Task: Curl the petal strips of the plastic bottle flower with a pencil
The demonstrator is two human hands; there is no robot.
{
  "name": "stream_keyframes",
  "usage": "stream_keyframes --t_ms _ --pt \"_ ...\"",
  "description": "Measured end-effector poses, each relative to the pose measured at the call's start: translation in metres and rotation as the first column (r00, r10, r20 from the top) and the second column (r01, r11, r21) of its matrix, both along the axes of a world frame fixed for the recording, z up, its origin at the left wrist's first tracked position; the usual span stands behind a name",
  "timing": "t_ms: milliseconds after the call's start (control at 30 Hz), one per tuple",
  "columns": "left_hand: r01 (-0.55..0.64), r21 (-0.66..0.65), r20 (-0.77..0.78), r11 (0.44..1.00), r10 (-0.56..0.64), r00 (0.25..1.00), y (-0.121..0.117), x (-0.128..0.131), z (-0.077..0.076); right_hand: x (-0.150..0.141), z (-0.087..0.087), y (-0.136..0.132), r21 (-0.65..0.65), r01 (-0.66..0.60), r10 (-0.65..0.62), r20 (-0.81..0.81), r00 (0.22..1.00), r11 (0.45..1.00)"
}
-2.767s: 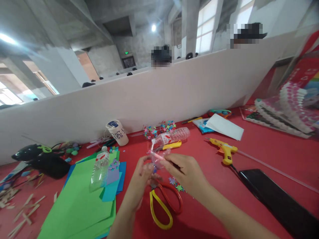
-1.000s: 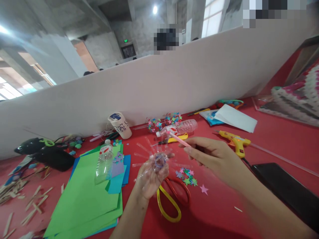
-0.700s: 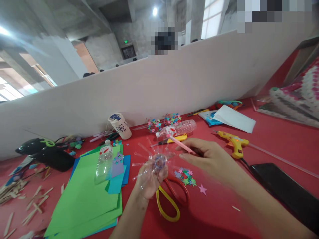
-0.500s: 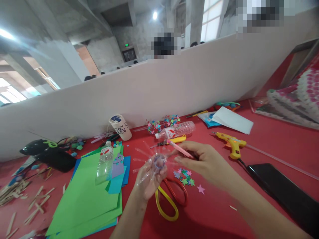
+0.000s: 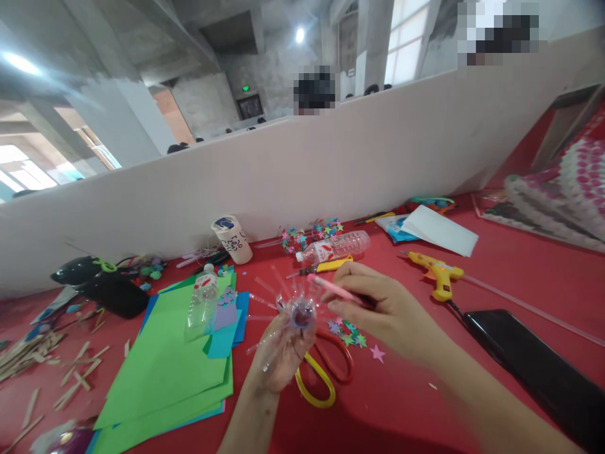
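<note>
My left hand (image 5: 278, 353) is closed around a clear plastic bottle piece (image 5: 302, 313), its neck ring facing up and thin cut strips fanning outward. In my right hand (image 5: 378, 299) is a slim pink pen (image 5: 326, 285), its pink end pointing left above the strips. Whether the pen touches the strips I cannot tell. Scissors with one yellow and one red handle (image 5: 321, 398) lie below the left hand, their blades hidden. Just right of the bottle piece sits a small pile of star stickers (image 5: 350, 334).
Green paper sheets (image 5: 165, 378) and a clear bottle (image 5: 201, 306) lie to the left. Another bottle (image 5: 347, 244) and a yellow utility knife (image 5: 334, 265) are behind my hands. On the right are a yellow glue gun (image 5: 437, 274) and a black case (image 5: 524, 366). A white partition (image 5: 265, 183) runs behind.
The bottle piece has tilted in my left hand, so its ring opening shows more clearly. My right hand and the pen have shifted slightly left and down. The view has moved a little.
</note>
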State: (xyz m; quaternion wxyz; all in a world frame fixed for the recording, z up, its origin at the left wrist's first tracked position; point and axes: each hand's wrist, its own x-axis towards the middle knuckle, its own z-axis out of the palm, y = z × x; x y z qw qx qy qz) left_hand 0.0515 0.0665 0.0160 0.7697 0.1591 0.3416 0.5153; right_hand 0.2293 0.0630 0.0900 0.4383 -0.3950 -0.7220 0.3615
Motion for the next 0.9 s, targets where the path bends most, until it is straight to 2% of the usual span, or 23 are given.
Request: stream_keyframes --t_ms 133,267,400,467,633,733,800,900 --pt "0.042 -0.137 0.029 0.99 -0.039 0.999 -0.003 0.001 -0.002 0.003 -0.006 0.007 -0.18 -0.04 0.016 -0.134 0.991 0.983" --pt "0.067 -0.079 0.056 0.995 -0.062 0.996 -0.002 0.002 -0.006 0.011 -0.01 0.015 -0.255 -0.107 0.071 -0.148 0.986 0.961" --pt "0.137 0.033 0.024 0.99 -0.137 0.99 0.002 0.004 -0.006 0.016 -0.009 0.018 -0.164 -0.116 0.098 -0.112 0.989 0.98" --pt "0.162 0.09 -0.012 0.983 -0.162 0.987 0.006 0.006 -0.002 0.016 -0.009 0.018 -0.162 -0.112 0.102 -0.068 0.992 0.98" --pt "0.083 0.131 -0.145 0.988 -0.064 0.987 0.016 0.02 0.02 0.015 -0.006 0.011 -0.196 -0.084 0.087 0.006 0.996 0.977" --pt "0.117 0.118 -0.216 0.986 -0.09 0.972 0.019 0.028 0.03 0.019 0.001 0.003 -0.15 -0.044 0.042 -0.017 0.999 0.988" --pt "0.102 0.122 -0.23 0.987 -0.072 0.971 0.019 0.031 0.032 0.021 0.008 -0.002 -0.123 -0.019 0.015 -0.038 0.999 0.992" --pt "0.084 0.153 -0.218 0.985 -0.049 0.975 0.017 0.032 0.027 0.02 0.014 -0.008 -0.092 -0.047 0.047 -0.006 0.999 0.995"
